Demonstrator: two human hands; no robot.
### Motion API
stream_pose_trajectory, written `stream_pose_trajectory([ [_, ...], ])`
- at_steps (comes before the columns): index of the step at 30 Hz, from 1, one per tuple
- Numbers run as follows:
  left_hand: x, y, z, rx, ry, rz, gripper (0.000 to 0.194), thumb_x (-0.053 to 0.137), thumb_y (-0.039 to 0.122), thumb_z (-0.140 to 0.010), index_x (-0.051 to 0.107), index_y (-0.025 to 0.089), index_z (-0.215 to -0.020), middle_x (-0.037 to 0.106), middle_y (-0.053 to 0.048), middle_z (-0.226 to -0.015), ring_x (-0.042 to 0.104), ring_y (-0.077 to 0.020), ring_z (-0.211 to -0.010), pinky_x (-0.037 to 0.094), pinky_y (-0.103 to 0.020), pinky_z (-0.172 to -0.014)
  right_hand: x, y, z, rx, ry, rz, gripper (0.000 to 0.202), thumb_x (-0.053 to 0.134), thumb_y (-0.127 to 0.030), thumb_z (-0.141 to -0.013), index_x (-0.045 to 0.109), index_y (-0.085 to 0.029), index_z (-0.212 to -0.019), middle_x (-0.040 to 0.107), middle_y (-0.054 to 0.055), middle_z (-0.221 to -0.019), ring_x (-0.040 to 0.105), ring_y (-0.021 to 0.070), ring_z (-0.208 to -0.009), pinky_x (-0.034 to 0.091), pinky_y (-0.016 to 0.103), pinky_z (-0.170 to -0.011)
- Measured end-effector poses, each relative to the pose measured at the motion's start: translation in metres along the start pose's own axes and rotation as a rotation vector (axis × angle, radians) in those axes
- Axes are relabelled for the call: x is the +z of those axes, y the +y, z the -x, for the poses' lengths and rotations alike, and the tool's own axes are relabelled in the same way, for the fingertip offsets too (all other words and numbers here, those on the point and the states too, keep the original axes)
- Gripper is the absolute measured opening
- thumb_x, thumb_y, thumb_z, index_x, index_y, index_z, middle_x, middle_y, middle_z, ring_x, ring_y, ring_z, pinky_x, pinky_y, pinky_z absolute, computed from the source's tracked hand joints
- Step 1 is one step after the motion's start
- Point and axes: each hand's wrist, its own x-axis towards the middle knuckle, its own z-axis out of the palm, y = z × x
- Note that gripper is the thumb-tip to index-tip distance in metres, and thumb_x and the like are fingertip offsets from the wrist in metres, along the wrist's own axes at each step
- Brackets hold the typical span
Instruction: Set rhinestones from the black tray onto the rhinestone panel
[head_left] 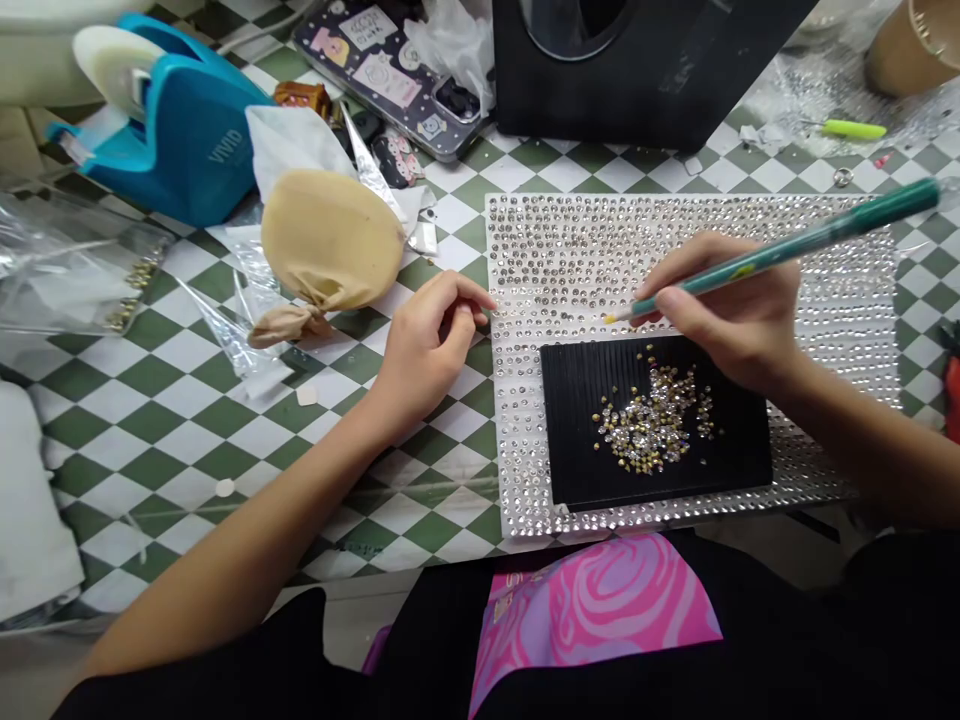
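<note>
My right hand (731, 305) holds a green pen-like tool (810, 240) with its pale yellow tip down over a white sheet (517, 350) covered in rows of clear rhinestones. On the lower part of that sheet lies a black ribbed tray (574, 470), with a loose pile of gold-backed rhinestones (649, 425) on it. My left hand (431, 340) rests at the sheet's left edge, fingers curled and the index fingertip touching the edge. Whether anything small is between its thumb and fingers is hidden.
A knotted beige pouch (334, 240) lies left of the sheet, near a blue tape dispenser (195, 150). Behind are a patterned phone (390, 80) and a black box (615, 90). A cup (915, 50) and a light-green tool (853, 129) are at the back right. Plastic bags (67, 270) lie left.
</note>
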Motion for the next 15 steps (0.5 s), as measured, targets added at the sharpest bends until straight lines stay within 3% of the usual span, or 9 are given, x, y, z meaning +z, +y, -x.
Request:
stream_pose_trajectory([
  [5,0.000,-0.001,0.000,-0.019,-0.005,0.012,0.017,0.046,0.012,-0.086,0.060,0.021,-0.083,0.060,0.000,-0.078,0.060,-0.0117,-0.074,0.050,-0.025,-0.068,-0.006,-0.006,0.001,0.293,0.065,-0.474,0.016,0.061,-0.035,-0.087,0.057,-0.023,-0.078,0.050,-0.003,-0.057,0.049,0.0102,-0.053,0.043,0.028,-0.052],
  [8,0.000,-0.003,0.000,0.016,0.001,0.031,0.019,0.045,0.011,-0.085,0.060,0.022,-0.082,0.060,0.000,-0.076,0.060,-0.0117,-0.072,0.049,-0.026,-0.064,-0.008,-0.005,0.005,0.391,0.103,-0.649,0.016,0.060,-0.036,-0.083,0.054,-0.024,-0.074,0.038,-0.005,-0.048,0.038,0.0101,-0.047,0.036,0.028,-0.050],
  [11,0.001,-0.004,-0.001,0.039,0.016,0.035,0.021,0.045,0.010,-0.085,0.061,0.023,-0.082,0.060,0.000,-0.076,0.060,-0.0115,-0.071,0.047,-0.026,-0.062,-0.007,0.000,0.009,0.342,0.109,-0.710,0.013,0.061,-0.035,-0.077,0.057,-0.024,-0.071,0.040,-0.004,-0.046,0.037,0.0109,-0.046,0.032,0.028,-0.047],
  [15,0.001,-0.004,-0.001,0.012,0.012,0.028,0.022,0.046,0.010,-0.085,0.062,0.024,-0.083,0.061,0.000,-0.077,0.060,-0.0119,-0.072,0.047,-0.027,-0.063,-0.003,0.009,0.014,0.185,0.088,-0.625,0.010,0.062,-0.031,-0.075,0.063,-0.023,-0.068,0.047,-0.004,-0.044,0.039,0.0104,-0.039,0.031,0.030,-0.043],
])
